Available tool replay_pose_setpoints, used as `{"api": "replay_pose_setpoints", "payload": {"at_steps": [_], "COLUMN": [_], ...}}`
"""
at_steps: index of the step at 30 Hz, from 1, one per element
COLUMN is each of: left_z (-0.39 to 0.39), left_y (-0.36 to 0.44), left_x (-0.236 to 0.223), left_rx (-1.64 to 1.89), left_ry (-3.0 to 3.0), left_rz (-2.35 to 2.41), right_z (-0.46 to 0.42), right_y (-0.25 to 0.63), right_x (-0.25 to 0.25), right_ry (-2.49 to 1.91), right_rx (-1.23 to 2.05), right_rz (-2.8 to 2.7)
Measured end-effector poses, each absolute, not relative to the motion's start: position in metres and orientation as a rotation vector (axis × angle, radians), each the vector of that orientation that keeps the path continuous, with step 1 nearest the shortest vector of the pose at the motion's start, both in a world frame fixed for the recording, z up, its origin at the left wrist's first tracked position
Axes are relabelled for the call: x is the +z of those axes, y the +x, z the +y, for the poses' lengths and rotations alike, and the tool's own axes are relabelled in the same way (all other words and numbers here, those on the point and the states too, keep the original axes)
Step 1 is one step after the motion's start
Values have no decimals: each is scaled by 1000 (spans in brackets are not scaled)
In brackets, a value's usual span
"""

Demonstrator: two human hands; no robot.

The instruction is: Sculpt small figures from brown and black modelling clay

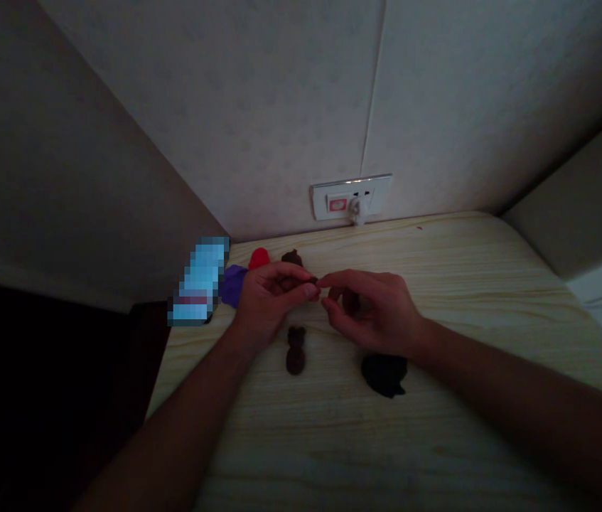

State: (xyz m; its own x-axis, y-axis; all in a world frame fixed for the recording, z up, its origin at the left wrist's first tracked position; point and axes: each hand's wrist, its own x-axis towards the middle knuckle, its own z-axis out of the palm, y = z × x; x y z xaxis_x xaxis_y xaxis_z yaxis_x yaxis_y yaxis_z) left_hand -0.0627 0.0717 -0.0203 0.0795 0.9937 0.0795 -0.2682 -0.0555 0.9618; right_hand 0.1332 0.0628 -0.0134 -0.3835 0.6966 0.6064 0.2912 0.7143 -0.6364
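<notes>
My left hand (273, 295) pinches a small dark brown piece (313, 280), apparently modelling clay, between thumb and forefinger. From the other side, my right hand (372, 309) reaches its forefinger to that piece; its thumb is held apart below, and the other fingers curl in shadow. Below my left hand, a small brown clay figure (295, 359) lies on the table, with a round body and a smaller head with bumps on top. A black clay lump (383, 375) sits below my right wrist. Behind my left hand are a purple lump (233, 286), a red lump (259, 257) and a brown lump (292, 257), partly covered.
The pale wood-grain table (471, 299) meets a papered wall at the back. A phone (199, 281) with a lit, blurred screen stands at the table's left edge. On the wall, a socket plate (351, 198) holds a white plug (357, 211).
</notes>
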Motion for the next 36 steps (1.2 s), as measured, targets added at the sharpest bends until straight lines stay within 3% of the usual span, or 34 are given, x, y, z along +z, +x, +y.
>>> {"api": "replay_pose_setpoints", "payload": {"at_steps": [36], "left_z": [71], "left_y": [-62], "left_x": [-18], "left_rx": [1278], "left_ry": [1025], "left_rz": [889], "right_z": [62], "right_y": [133], "right_x": [-10], "right_ry": [-766], "right_rx": [583], "right_rz": [-1928]}}
